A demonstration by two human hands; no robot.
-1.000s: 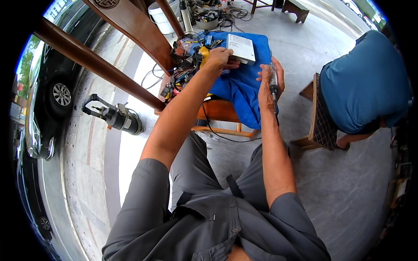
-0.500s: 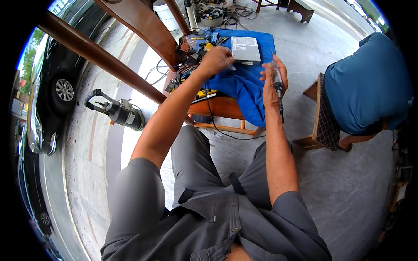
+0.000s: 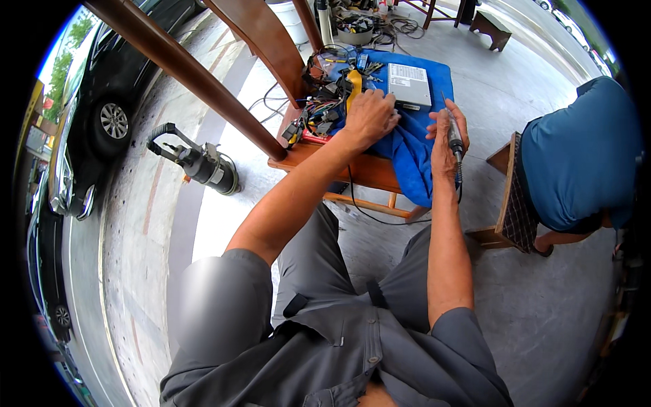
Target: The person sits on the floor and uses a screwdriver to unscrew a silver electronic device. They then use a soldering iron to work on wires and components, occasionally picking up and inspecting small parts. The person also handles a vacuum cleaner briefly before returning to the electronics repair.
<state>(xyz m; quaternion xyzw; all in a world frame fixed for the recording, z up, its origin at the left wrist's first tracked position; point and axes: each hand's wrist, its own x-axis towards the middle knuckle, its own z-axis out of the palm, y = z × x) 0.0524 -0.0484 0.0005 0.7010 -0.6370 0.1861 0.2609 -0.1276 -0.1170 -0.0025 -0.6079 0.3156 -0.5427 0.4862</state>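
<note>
My right hand (image 3: 447, 136) grips a pen-shaped tool (image 3: 455, 141) with a thin metal tip and a cord, upright just right of a flat silver box (image 3: 408, 85). My left hand (image 3: 371, 117) has its fingers curled just below the box's near left side; what is in them, if anything, is hidden. The box lies on a blue cloth (image 3: 413, 164) over the seat of a wooden chair (image 3: 288, 55). Left of the box are tangled wires and black connectors (image 3: 324, 105), a yellow object (image 3: 354, 87) and, at the seat's edge, a red object (image 3: 317, 138).
A black canister device with a hose (image 3: 218, 175) stands on the floor at left. Black cars (image 3: 95, 136) are beyond it. A person in blue (image 3: 576, 156) sits bent on a low stool (image 3: 505, 169) at right. A bucket, a bowl of parts (image 3: 356, 34) and another stool (image 3: 489, 28) are behind.
My left hand has left the box's corner and moved down toward the cloth. My right hand still holds the tool. The scene has shifted rightward as the view moved.
</note>
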